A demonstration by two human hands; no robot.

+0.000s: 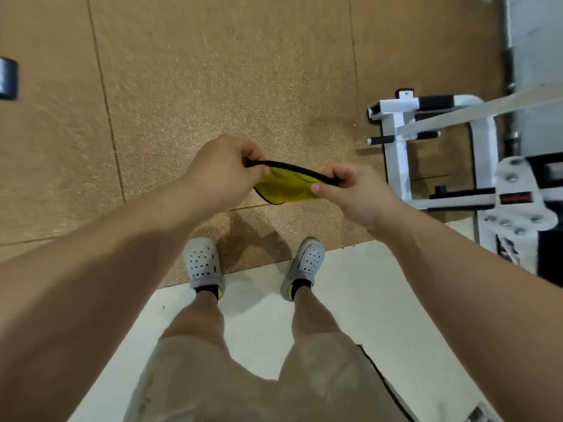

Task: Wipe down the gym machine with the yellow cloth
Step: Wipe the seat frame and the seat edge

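Note:
The yellow cloth [286, 187] has a black hem and hangs stretched between both hands, above the floor in front of my feet. My left hand [224, 172] pinches its left end. My right hand [355, 190] pinches its right end between thumb and curled fingers. The white gym machine [396, 141] stands at the right, with black handles and a bolted white plate [518, 199]. Both hands are well to the left of the machine and do not touch it.
The floor ahead is brown speckled rubber matting [213, 71] with seams; under my feet it meets pale flooring [350, 300]. A dark object [7, 77] sits at the far left edge. A grey wall and a bar [508, 56] run along the upper right.

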